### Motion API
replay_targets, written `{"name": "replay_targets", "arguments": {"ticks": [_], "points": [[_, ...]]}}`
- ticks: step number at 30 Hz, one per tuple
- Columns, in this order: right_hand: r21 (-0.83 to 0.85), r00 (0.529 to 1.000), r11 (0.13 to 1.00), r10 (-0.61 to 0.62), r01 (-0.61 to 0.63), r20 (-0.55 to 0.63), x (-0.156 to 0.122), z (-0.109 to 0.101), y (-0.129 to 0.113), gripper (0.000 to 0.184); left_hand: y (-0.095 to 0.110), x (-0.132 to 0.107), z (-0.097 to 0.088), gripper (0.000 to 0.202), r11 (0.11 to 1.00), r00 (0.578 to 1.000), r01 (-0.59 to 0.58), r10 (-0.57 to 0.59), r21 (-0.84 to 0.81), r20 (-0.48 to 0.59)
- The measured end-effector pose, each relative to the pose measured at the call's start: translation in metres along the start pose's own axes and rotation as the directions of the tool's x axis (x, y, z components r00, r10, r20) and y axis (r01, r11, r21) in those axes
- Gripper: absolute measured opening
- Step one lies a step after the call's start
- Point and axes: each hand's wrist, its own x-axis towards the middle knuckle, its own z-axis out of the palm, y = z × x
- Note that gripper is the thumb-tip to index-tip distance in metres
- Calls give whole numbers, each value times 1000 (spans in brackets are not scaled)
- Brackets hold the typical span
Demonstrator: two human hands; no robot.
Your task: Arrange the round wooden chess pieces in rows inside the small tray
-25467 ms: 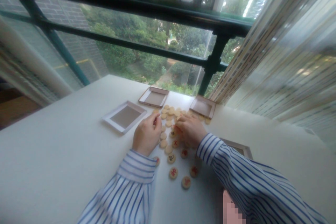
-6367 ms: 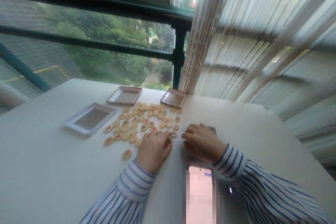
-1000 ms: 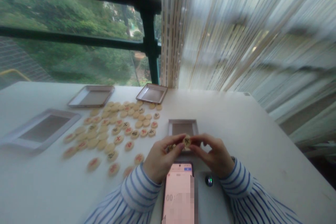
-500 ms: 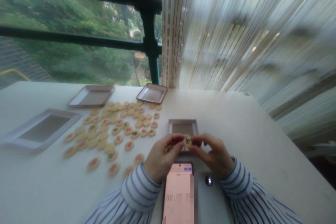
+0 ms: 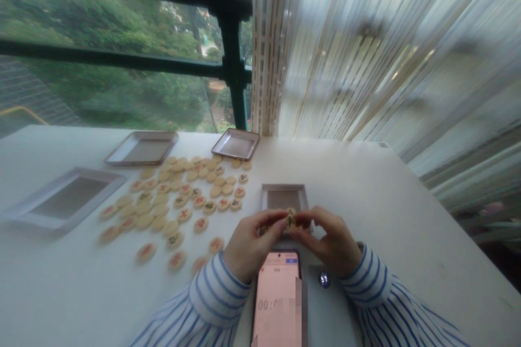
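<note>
A round xiangqi piece point(image 5: 290, 219) with a black character is pinched between the fingertips of both hands. My left hand point(image 5: 250, 244) closes on it from the left, thumb and forefinger together. From the right, my right hand point(image 5: 330, 241) grips it the same way. Both hands are over the near end of a small shallow tray point(image 5: 304, 195), where a few more pieces show partly behind the fingers. To the left, many loose xiangqi pieces point(image 5: 171, 190) are spread on the white table point(image 5: 366, 190), some with red or black characters, others blank side up.
Below my hands lies a phone point(image 5: 277, 293) showing a timer, with a small shiny round object point(image 5: 324, 280) to its right. A large tray point(image 5: 24, 217), a second tray point(image 5: 140, 161) and a smaller one point(image 5: 236, 156) stand beyond the pieces. Window and curtain border the far side.
The held piece has turned and sits slightly differently between my fingers. My right hand has shifted very slightly. The loose pieces and trays have stayed where they were.
</note>
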Motion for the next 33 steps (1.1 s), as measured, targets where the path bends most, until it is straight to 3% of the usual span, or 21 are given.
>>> {"name": "replay_targets", "arguments": {"ticks": [8,21,27,33], "points": [[11,1000,1000,5,-5,11,1,-1,-2,23,-4,0,2,26,998,1000,-1,2,-65,8],[-10,999,999,46,-46,0,1,1,-1,9,-1,-2,3,22,999,999,36,-36,-12,11],[-43,999,999,-29,30,15,1,-3,-2,11,3,-2,3,22,1000,1000,23,-23,0,3],[-125,988,982,-134,142,74,2,-4,-1,28,0,-1,3,22,999,999,20,-21,-37,-27]]}}
